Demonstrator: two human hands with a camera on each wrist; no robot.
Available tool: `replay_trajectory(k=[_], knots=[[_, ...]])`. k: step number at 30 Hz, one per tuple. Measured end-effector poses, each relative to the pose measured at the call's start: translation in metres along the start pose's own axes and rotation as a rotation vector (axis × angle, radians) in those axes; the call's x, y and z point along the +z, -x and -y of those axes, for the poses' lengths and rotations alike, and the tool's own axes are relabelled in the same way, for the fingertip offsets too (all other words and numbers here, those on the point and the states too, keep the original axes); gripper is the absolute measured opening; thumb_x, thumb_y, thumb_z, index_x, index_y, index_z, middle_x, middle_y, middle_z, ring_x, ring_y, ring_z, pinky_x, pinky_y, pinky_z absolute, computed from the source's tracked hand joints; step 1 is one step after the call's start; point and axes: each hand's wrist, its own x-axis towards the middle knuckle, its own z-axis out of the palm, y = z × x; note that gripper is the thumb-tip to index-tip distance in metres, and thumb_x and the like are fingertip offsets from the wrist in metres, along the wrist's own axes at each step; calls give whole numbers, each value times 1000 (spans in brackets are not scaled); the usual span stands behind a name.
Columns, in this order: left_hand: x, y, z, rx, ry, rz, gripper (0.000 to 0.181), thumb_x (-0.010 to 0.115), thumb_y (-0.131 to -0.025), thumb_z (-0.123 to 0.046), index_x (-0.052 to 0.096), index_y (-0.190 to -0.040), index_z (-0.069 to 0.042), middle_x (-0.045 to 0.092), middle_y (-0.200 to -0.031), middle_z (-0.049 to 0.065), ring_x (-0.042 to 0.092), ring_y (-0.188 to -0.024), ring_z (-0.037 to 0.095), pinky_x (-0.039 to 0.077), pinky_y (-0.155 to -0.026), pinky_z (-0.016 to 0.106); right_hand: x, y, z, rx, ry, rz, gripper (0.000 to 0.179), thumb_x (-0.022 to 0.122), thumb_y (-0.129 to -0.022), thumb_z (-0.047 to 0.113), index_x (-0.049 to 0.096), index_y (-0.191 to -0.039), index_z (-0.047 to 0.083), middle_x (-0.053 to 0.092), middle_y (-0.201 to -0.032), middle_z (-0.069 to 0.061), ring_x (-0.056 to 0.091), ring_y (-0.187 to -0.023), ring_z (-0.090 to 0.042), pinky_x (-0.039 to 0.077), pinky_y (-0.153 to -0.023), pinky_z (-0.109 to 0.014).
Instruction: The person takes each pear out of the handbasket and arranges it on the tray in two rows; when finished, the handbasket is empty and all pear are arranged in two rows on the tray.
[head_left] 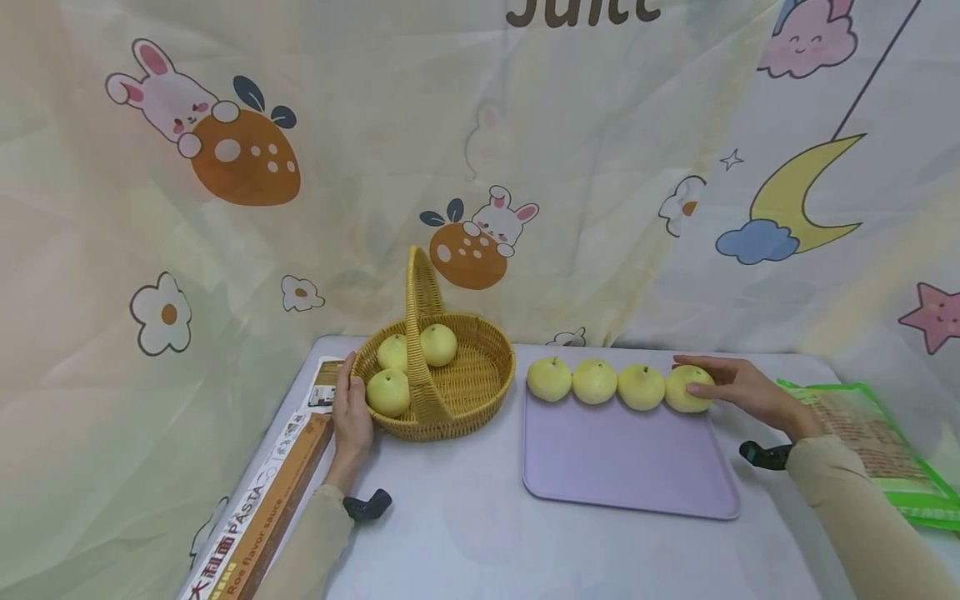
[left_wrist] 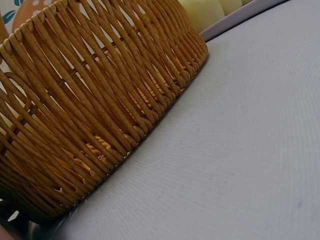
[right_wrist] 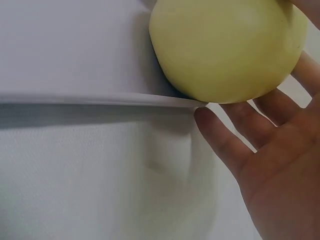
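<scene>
Neatly, 4 yellow pears lined the far edge of a lilac tray, the rightmost pear held between curved fingers and thumb of the right hand, while the left hand rested nearly straight fingers against a wicker basket containing 3 more pears
</scene>
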Motion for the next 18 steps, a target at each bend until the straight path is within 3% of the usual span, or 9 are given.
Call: replay_trajectory(k=[6, 8, 11, 14, 18], knots=[[1, -12, 27, 7, -18, -16, 54, 26, -115, -19, 27, -169, -14, 25, -176, 10, 16, -166, 28, 10, -138, 50, -1, 1, 4, -46, -5, 16, 60, 74, -101, 20, 54, -155, 5, 66, -144, 10, 52, -120, 20, 49, -94, -9], [1, -14, 33, 12, -23, -16, 54, 26, -116, -21, 27, -169, -17, 26, -176, 7, 16, -166, 27, 11, -138, 49, -1, 1, 4, -53, -9, 25, 59, 75, -100, 19, 54, -154, 4, 67, -143, 9, 53, -121, 20, 49, -94, -8], [0, -15, 35, 17, -22, -13, 54, 26, -116, -23, 27, -169, -17, 26, -176, 6, 17, -165, 26, 12, -138, 49, -1, 0, 5, -46, 13, 31, 61, 75, -100, 19, 53, -155, 4, 66, -147, -4, 53, -121, 19, 50, -94, -10], [-1, -16, 36, 15, -22, -8, 54, 26, -116, -23, 27, -169, -16, 25, -176, 6, 16, -166, 26, 12, -138, 49, -2, -2, 9, -24, 66, 31, 64, 74, -101, 23, 50, -158, 5, 60, -152, -18, 56, -130, 6, 54, -105, -28], [-1, -15, 36, 3, -22, -2, 55, 25, -115, -22, 26, -169, -13, 24, -177, 8, 15, -166, 27, 10, -138, 49, -4, -7, 24, 18, 105, 21, 71, 72, -103, 29, 41, -163, 7, 50, -160, -25, 53, -144, -35, 48, -113, -66]])
